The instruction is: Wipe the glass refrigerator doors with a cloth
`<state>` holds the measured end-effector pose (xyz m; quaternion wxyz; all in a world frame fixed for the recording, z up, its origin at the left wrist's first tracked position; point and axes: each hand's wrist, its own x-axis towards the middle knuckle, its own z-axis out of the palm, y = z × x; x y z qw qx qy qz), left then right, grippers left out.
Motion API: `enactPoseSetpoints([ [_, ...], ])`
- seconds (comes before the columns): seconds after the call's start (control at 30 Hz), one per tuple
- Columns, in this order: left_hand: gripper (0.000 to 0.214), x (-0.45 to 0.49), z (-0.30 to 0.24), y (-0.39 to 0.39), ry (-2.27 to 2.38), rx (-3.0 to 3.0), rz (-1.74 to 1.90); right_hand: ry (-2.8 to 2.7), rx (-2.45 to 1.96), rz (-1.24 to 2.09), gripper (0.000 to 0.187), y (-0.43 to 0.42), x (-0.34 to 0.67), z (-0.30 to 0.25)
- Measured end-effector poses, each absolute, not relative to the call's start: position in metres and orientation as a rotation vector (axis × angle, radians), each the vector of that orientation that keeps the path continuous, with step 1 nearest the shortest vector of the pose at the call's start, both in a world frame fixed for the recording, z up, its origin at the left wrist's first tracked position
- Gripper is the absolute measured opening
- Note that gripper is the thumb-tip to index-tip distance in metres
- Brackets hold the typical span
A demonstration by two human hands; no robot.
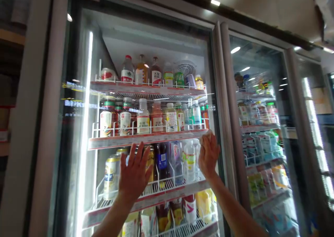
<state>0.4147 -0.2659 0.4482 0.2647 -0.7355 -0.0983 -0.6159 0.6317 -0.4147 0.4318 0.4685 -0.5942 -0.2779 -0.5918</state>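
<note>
My left hand point(134, 174) is raised with its fingers spread at the glass door point(146, 32) of a drinks fridge, and it holds nothing. Whether the palm touches the glass I cannot tell. Further right, my right hand point(209, 155) is closed over a pale, crumpled cloth point(206, 136), near the right edge of the same door. Only a little of the cloth shows past the fingers. Behind the glass, the second shelf edge point(148, 138) runs just above my left fingertips.
Inside stand several bottles point(143, 117) and cans point(111, 176) on wire-fronted shelves. A light strip point(86, 125) glows down the left side. To the right, past a metal frame point(229, 125), is another glass door point(258, 59). Dark shelving point(13, 39) stands at far left.
</note>
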Motion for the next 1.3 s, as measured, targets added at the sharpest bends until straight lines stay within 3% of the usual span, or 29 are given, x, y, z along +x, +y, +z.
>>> enactPoseSetpoints([
  [0.23,0.066,0.413,0.448,-0.265,-0.287,-1.982,-1.606,-1.390,-1.435,-1.489,0.041,-0.409,0.591,0.420],
  [0.43,0.066,0.414,0.447,-0.265,-0.288,-1.979,-1.600,-0.558,-1.423,-1.406,0.042,-0.428,0.650,0.434],
  [0.67,0.066,0.414,0.447,-0.264,-0.288,-2.026,-1.637,-1.334,-1.427,-1.470,0.040,-0.405,0.586,0.410],
  [0.87,0.067,0.414,0.446,-0.263,-0.277,-1.972,-1.615,-0.555,-1.403,-1.388,0.040,-0.423,0.650,0.440],
  [1.13,0.065,0.415,0.446,-0.265,-0.282,-1.967,-1.636,-1.328,-1.412,-1.478,0.038,-0.402,0.586,0.423],
  [1.3,0.066,0.415,0.445,-0.265,-0.289,-1.966,-1.628,-0.703,-1.447,-1.478,0.040,-0.413,0.629,0.449],
])
